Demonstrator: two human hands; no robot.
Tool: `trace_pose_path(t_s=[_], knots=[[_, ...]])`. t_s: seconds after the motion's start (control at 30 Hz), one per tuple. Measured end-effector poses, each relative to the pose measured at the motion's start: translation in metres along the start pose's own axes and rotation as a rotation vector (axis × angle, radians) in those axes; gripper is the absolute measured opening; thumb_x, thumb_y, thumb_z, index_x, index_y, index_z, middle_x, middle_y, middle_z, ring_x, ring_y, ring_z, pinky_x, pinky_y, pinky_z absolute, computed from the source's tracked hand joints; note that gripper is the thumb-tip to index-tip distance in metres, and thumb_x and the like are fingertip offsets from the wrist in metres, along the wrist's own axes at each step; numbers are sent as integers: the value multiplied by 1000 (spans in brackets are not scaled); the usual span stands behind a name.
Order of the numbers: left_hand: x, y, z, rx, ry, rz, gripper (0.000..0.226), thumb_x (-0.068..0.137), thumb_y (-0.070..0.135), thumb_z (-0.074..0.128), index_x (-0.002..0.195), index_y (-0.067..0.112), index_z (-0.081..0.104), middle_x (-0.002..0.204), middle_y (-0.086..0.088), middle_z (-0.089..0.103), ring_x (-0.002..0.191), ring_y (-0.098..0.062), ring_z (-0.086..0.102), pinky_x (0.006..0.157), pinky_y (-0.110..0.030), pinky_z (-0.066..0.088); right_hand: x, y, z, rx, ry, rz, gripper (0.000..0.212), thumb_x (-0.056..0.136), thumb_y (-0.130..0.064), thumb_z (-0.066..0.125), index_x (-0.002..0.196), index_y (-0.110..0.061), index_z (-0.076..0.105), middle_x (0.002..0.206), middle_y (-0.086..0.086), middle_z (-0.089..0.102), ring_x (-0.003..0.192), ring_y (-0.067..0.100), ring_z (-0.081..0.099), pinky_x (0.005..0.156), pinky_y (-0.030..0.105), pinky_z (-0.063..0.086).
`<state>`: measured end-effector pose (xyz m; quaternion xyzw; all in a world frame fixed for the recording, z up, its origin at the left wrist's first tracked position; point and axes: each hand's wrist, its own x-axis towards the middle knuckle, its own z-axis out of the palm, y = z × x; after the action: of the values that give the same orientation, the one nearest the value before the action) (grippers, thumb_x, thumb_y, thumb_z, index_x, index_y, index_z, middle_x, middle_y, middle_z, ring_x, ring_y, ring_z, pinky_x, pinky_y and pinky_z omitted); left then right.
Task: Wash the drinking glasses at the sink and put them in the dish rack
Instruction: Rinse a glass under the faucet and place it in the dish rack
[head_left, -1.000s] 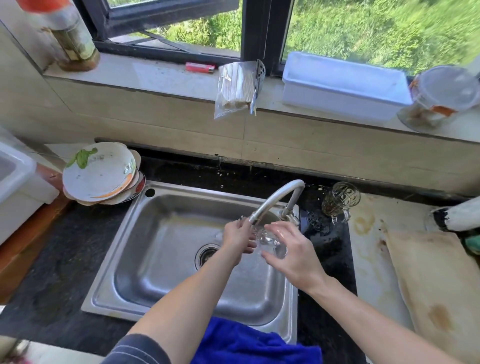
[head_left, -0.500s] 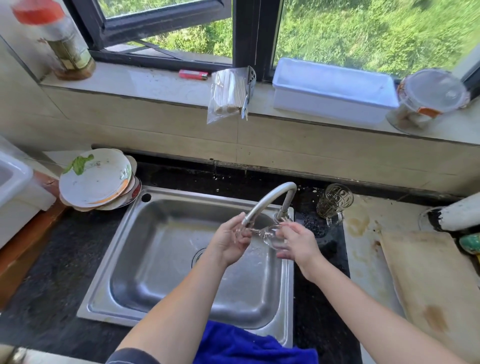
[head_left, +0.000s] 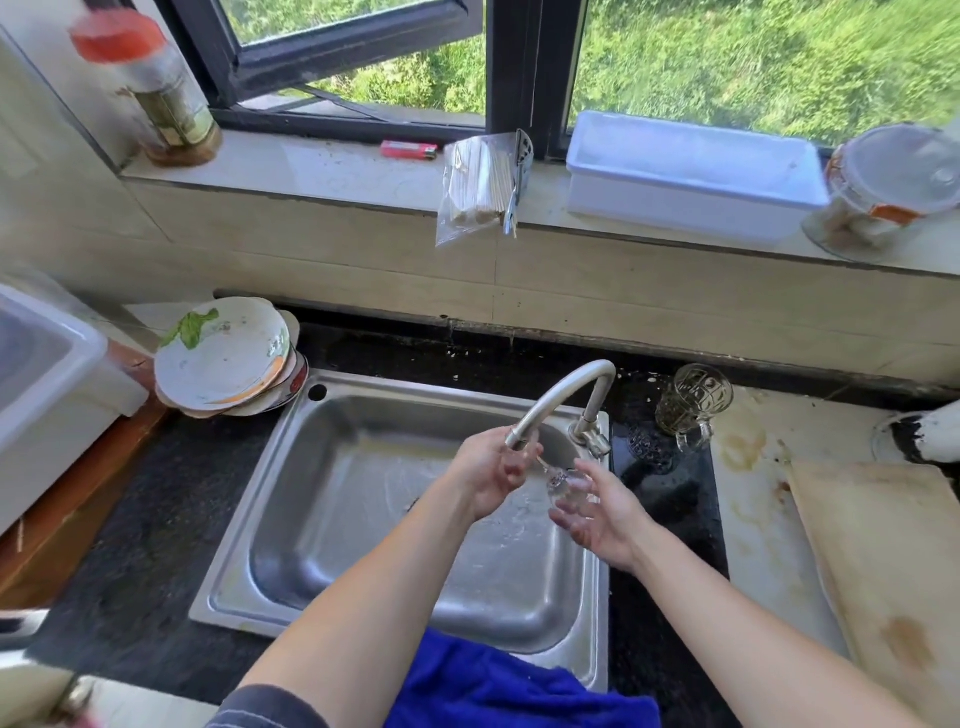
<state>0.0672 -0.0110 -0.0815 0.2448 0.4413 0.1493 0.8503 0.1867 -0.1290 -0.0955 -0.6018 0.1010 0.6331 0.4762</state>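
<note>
While left hand pinches stemmed glass, right hand cups it

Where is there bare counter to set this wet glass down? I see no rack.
Free: the pale counter between the sink and the cutting board, in front of the empty mug. Also dark counter left of the sink, below the stacked plates. The windowsill is crowded.
</note>
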Motion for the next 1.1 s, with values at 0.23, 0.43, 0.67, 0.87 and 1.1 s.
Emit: trace_pose_path(t_s=[0.23,0.43,0.67,0.87,1.1], knots=[[4,7,-13,371,80,80,19,95,13,50,82,11,63,68,-5,56,50,-13,41,45,-21,32,2,1,-3,-60,-34,-1,38,78,-39,74,98,-11,59,106,17,59,80,31,67,48,29,52],[15,7,-31,721,298,183,20,96,25,47,92,8,56,79,-8,54,55,-16,45,38,-20,29,-2,-9,17,-566,-171,-191,68,67,-25,86,125,-11,54,116,8,62,74,22,65,58,28,52],[23,-8,-85,405,509,24,7,94,0,43,91,5,47,65,-12,45,43,-17,42,39,-23,38,10,-11,69,-1058,-18,-678,51,66,-42,84,110,-28,62,107,-9,65,96,12,61,85,29,50],[18,-31,-99,212,389,-167,22,97,-2,34,87,-2,53,67,-15,51,58,-26,53,44,-29,54,24,3,89,-1176,-35,-808,55,69,-49,75,119,-38,55,108,-12,57,101,14,57,92,40,48],[32,-38,-74,220,190,-252,30,96,-2,34,112,-7,58,73,-16,57,58,-25,60,67,-35,60,10,-3,64,-1052,-18,-840,55,68,-34,83,117,-35,58,101,-24,56,102,0,56,92,22,44]])
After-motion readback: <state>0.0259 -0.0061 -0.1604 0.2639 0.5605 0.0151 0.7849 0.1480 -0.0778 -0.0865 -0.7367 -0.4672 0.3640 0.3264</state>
